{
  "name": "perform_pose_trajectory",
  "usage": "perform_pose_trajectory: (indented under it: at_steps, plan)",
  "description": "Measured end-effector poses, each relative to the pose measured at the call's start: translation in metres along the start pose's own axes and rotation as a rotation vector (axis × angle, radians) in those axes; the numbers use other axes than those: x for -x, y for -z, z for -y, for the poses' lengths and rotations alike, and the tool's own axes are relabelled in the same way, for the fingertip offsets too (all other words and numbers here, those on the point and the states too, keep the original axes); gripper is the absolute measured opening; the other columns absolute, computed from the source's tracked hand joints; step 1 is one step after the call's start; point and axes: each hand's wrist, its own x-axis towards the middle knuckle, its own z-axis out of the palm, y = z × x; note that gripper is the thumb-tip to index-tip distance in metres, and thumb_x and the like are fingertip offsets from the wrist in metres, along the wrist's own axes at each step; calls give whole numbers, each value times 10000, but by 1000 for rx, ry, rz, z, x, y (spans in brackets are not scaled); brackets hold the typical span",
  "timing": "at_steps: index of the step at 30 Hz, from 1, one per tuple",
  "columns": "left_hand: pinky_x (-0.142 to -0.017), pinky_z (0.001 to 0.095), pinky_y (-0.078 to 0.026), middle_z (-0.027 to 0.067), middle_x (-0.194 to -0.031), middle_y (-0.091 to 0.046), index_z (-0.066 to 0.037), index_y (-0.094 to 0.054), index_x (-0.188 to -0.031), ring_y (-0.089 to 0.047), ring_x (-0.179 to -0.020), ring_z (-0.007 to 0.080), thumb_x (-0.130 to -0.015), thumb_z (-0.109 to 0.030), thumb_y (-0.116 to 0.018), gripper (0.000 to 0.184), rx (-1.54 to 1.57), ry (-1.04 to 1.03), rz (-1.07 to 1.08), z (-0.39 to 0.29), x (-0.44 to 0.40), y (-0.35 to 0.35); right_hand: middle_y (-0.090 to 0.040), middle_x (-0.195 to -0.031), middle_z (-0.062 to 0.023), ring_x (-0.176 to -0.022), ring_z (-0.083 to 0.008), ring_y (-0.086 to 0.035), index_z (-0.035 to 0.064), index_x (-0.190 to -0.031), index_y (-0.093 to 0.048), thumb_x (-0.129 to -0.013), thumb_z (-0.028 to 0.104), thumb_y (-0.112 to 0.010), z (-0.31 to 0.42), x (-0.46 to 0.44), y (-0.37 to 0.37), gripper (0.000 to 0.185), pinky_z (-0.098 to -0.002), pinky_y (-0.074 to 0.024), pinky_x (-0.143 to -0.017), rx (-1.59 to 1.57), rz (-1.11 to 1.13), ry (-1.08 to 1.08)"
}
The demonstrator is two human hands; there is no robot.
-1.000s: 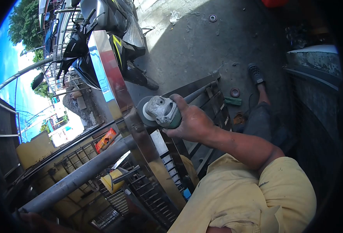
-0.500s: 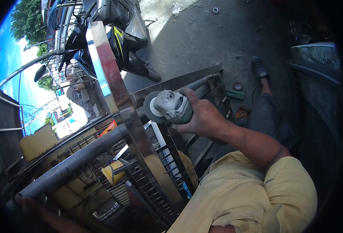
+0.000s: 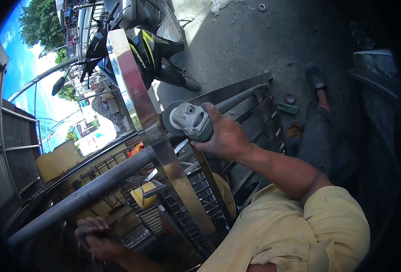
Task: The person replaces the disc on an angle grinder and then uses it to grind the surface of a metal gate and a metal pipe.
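My right hand is wrapped round an angle grinder with a grey metal head and a green body. Its round disc lies beside the edge of a shiny square steel tube; whether they touch is not clear. That tube crosses a thick grey round pipe. At the lower left, in shadow below the pipe, my left hand has its fingers curled round something dark that I cannot make out.
A motorcycle stands at the upper left. A yellow container is under the pipe, near metal grilles. On the concrete floor lie a round disc and a green block, near a shoe. A grey-topped structure stands at the right.
My left hand has come off the far left end of the pipe and moved right, its fingers now curled. The grinder shifted away from the tube, then back to its edge. The view has shifted slightly.
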Motion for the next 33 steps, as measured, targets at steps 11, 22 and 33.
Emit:
perform_pose_trajectory:
  at_steps: [11,22,33]
  plan:
    - [-472,219,-352,4,-786,-589,-72,-581,-1144,-508,-583,63,-971,-562,-571,520,380,1170,404,104,98,-249,-665,-1082,-273,-944,-449,-689,75,-1482,-262,-696,354,-864,-11,-7,10,1028,-472,-564,-822,41,77,132]
    - [-427,216,-372,10,-814,-610,-114,-601,-1092,-553,-576,81,-854,-519,-717,484,539,1238,335,116,69,-255,-666,-1032,-266,-918,-447,-692,64,-1479,-280,-728,373,-834,-12,-12,2,983,-470,-565,-789,-2,50,112]
    - [-425,227,-338,6,-672,-564,-62,-639,-933,-489,-489,80,-861,-523,-702,471,499,1241,312,118,39,-273,-669,-1032,-265,-918,-454,-691,58,-1418,-345,-731,336,-834,-8,-42,15,888,-469,-560,-786,-81,95,60]
